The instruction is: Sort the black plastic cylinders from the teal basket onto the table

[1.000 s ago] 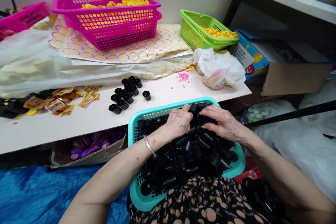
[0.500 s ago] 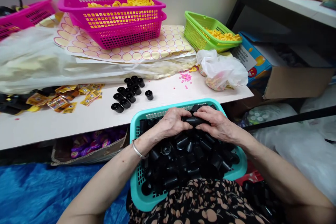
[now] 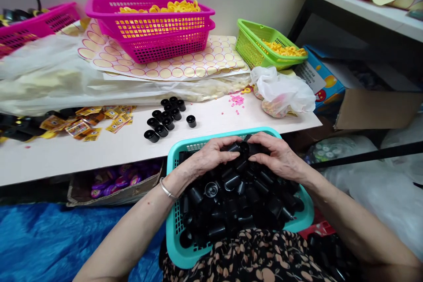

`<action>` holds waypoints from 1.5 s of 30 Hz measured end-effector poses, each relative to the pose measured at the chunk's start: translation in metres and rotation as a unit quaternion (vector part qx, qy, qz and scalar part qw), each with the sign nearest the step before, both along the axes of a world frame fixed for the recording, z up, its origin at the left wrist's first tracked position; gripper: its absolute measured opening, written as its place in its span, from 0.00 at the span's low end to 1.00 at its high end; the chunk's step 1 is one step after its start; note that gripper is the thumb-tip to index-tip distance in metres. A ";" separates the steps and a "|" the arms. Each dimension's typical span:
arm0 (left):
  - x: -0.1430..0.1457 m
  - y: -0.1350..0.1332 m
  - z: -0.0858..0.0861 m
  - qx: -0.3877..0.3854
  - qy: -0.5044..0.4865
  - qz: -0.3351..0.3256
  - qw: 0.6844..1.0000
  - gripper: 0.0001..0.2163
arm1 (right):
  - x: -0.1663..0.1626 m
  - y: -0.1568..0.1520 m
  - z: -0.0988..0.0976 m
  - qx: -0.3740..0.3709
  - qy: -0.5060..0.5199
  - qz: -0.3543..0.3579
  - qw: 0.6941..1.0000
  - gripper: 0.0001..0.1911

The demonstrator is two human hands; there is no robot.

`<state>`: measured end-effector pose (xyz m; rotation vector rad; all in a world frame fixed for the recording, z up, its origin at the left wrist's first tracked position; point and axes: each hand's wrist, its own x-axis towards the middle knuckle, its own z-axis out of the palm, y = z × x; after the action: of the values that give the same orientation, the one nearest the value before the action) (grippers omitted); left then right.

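Note:
Over the far side of a turquoise basket (image 3: 174,253), both hands work close together. My left hand (image 3: 214,155) pinches a black plastic cylinder (image 3: 234,148) between thumb and fingers. Facing it, my right hand (image 3: 274,155) is closed around another black plastic cylinder (image 3: 255,149), partly covered by the fingers. A round open end shows between the two hands; which cylinder it belongs to I cannot tell. Many loose black cylinders (image 3: 231,205) fill the basket, lying at all angles. Several black cylinders (image 3: 161,130) stand upright in a cluster on the white table, with a single one (image 3: 191,121) slightly apart.
Behind are pink baskets (image 3: 148,15) and a green basket (image 3: 246,46) with yellow rings. Small printed packets (image 3: 79,128) lie at left, pink beads (image 3: 237,100) and a white plastic bag (image 3: 280,90) at right. An opened carton (image 3: 373,108) stands beyond the table's right end.
The hands have drawn slightly apart. A black piece held lengthwise between them now appears as two cylinders, one per hand. The view has shifted slightly.

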<state>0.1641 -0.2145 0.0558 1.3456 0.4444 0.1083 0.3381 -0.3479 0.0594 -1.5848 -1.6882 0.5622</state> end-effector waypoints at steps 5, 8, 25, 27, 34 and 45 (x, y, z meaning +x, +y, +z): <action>-0.003 0.000 0.000 -0.085 -0.033 0.057 0.994 0.14 | -0.006 -0.001 -0.008 -0.033 0.127 -0.045 0.990 0.17; -0.001 -0.005 -0.002 -0.121 -0.031 0.155 0.980 0.14 | -0.015 -0.001 -0.007 -0.036 0.138 -0.052 0.988 0.16; 0.003 -0.025 -0.005 -0.144 0.006 0.331 0.933 0.15 | -0.043 0.006 -0.006 0.026 0.053 -0.096 0.994 0.11; 0.003 -0.024 -0.008 -0.144 0.001 0.321 0.936 0.15 | -0.043 0.006 -0.006 0.021 0.052 -0.094 0.994 0.11; 0.000 -0.020 -0.013 -0.153 0.009 0.326 0.933 0.14 | -0.043 0.008 -0.002 0.018 0.042 -0.092 0.995 0.09; 0.001 -0.021 -0.010 -0.143 -0.009 0.314 0.939 0.15 | -0.041 0.007 -0.004 -0.001 0.035 -0.080 0.996 0.09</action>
<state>0.1656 -0.2351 0.0460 0.8764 0.8312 0.5622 0.2972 -0.3405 0.0552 -1.6648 -1.4943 0.5306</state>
